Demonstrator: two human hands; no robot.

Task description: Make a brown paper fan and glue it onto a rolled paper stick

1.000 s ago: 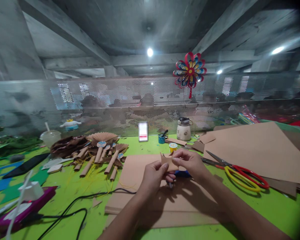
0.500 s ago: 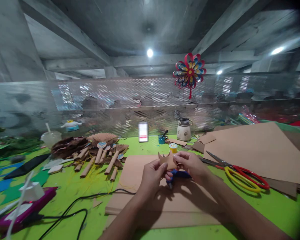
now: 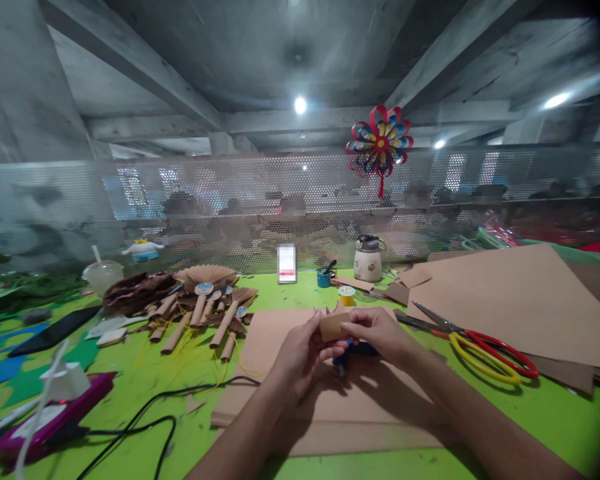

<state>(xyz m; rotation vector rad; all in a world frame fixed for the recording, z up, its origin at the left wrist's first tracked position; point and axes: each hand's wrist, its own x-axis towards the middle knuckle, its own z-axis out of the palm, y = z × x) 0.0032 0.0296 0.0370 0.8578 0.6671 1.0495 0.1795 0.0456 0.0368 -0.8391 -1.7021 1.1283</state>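
Observation:
Both my hands meet above a stack of brown kraft paper sheets lying on the green table. My left hand and my right hand pinch a small folded piece of brown paper between them, fingers closed on its ends. Under my right hand a blue object lies on the sheets, mostly hidden.
Red-and-yellow scissors lie on large brown sheets at the right. Several rolled paper fans are heaped at the left, with black cables and a magenta device nearer. A phone, small pots and a jar stand by the mesh screen.
The paper piece, which stood up with pointed tips, now lies folded flatter between my fingers. Both hands have drawn slightly closer together and lower.

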